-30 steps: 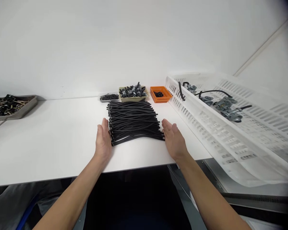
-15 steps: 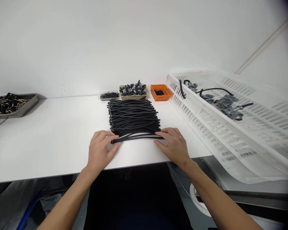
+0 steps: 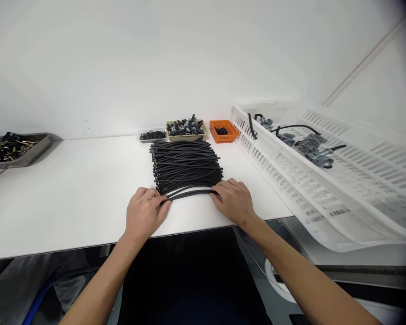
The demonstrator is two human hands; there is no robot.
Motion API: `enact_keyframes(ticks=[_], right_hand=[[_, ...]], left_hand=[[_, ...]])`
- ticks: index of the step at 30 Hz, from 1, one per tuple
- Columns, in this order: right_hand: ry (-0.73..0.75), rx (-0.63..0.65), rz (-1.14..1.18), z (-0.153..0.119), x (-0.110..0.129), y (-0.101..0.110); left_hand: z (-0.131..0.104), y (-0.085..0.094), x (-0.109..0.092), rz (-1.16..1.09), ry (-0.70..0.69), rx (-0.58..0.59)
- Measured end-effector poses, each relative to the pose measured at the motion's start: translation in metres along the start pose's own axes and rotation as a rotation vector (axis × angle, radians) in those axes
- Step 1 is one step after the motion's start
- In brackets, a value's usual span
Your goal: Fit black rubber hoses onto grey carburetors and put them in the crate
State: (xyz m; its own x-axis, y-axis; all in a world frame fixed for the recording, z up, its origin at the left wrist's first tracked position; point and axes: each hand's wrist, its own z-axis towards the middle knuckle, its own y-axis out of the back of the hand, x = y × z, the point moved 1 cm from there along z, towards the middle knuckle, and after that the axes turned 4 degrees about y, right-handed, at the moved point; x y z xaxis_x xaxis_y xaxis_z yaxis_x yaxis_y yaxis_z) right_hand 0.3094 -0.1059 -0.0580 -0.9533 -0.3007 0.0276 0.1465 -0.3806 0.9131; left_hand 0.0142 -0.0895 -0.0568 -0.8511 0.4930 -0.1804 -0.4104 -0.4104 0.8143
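- Here we are at the near edge of the stack, and I've got both hands on the front tubes (image 3: 191, 193), one at each end: gathering and lining up is the step in hand, by my reading.
- Left hand (image 3: 142, 214): thumb and fingers closed on the left ends. Right hand (image 3: 236, 201): pinched round the right ends, palm down.
- How many tubes I've got between them is hard to say; the fingertips cover the ends, so perhaps two or three.
- Behind them lies the main pile (image 3: 187, 164), black lengths running side to side on the white table (image 3: 71, 194), a narrow gap showing in front of it, left ends fairly even, right ends more ragged.
- Beyond the pile, the beige tray (image 3: 186, 137) of small fittings, with the orange basket (image 3: 227, 139) just to its right; the white crate (image 3: 325, 207) slants away on my right.
- From here, the next move calls for an even pinch at both ends and light, level pressure; push one side harder and these bendy tubes could bow or skew, I'd judge.
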Motion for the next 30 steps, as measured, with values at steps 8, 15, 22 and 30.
enact_keyframes(ticks=[8,15,22,30], right_hand=[[-0.043,0.086,-0.055,0.005,0.010,0.006],[-0.117,0.024,-0.042,0.008,0.012,0.000],[-0.123,-0.032,-0.025,0.007,0.009,-0.006],[-0.023,-0.053,0.008,0.009,0.015,-0.006]], left_hand=[[-0.004,-0.001,-0.001,0.025,0.117,0.057],[-0.004,0.002,0.000,-0.012,0.118,-0.006],[-0.005,0.002,0.001,-0.032,0.128,0.014],[-0.003,0.001,0.001,0.021,0.043,0.017]])
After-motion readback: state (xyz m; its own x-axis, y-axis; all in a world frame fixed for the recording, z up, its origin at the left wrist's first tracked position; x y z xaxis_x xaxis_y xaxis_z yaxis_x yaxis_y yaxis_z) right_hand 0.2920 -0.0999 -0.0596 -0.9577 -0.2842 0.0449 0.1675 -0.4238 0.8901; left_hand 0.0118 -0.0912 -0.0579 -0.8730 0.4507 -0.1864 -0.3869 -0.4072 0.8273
